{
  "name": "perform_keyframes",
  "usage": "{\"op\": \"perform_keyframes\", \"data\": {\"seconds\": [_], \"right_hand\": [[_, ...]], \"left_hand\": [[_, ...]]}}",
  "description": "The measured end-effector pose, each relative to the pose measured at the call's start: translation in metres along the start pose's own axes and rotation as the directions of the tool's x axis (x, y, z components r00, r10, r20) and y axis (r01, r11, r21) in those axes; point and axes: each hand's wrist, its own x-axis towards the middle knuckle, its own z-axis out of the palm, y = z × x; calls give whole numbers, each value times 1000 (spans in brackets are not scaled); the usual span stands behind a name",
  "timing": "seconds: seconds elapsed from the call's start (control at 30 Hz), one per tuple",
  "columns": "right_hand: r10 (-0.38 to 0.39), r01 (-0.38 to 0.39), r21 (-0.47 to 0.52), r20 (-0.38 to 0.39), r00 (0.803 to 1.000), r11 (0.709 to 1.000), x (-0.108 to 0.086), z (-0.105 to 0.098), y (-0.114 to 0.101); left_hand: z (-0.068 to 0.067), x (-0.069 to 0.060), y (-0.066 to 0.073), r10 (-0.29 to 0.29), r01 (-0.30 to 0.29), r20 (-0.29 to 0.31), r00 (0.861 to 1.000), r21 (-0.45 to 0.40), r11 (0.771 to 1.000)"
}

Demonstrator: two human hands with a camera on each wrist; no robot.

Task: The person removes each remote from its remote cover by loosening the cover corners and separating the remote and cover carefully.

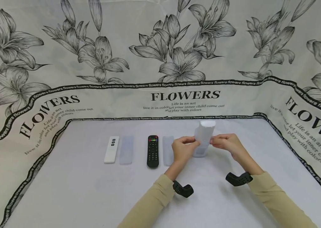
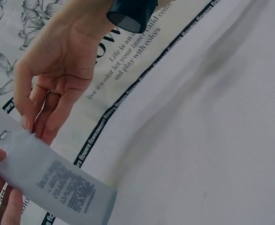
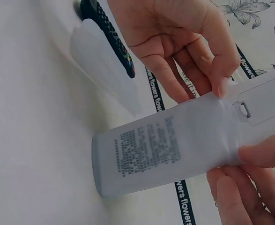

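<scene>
A white remote control [image 1: 207, 129], its lower end inside a translucent sleeve [image 1: 200, 152], stands nearly upright above the table. My left hand [image 1: 182, 149] pinches the sleeve's left edge between thumb and fingers. On the opposite edge, my right hand [image 1: 230, 145] pinches it the same way. Seen close in the right wrist view, the remote's back [image 3: 268, 101] has a battery cover with a small latch. Printed text shows blurred through the sleeve [image 3: 146, 147]. The remote's upper part sticks out of the sleeve.
To the left on the white table [image 1: 72, 190] lie a slim white remote [image 1: 111, 150], a translucent sleeve [image 1: 126, 150], a black remote [image 1: 153, 152] and another sleeve [image 1: 167, 150], partly behind my left hand. A flower-printed cloth [image 1: 114, 101] rises behind.
</scene>
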Motion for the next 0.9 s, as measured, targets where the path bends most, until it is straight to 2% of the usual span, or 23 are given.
{"op": "perform_keyframes", "data": {"seconds": [0.23, 0.37, 0.6, 0.77, 0.9], "right_hand": [[24, -26, -92, -15, 1000, 995, 2, 2, -6], [42, -44, -110, -24, 999, 993, 5, 2, -8], [44, -46, -106, -26, 999, 993, 6, 3, -11], [43, -45, -111, -26, 999, 993, 7, 3, -11], [48, -50, -113, -24, 999, 992, 8, 2, -10]], "left_hand": [[2, 1, 0, -5, 5, -19, 1000, -4, 1000], [4, 1, 0, 10, -10, -45, 999, -2, 1000], [8, -4, 1, 60, -60, -109, 992, 5, 998], [13, -7, 0, 120, -117, -163, 979, 33, 993], [15, -8, -2, 146, -139, -179, 973, 48, 989]]}}
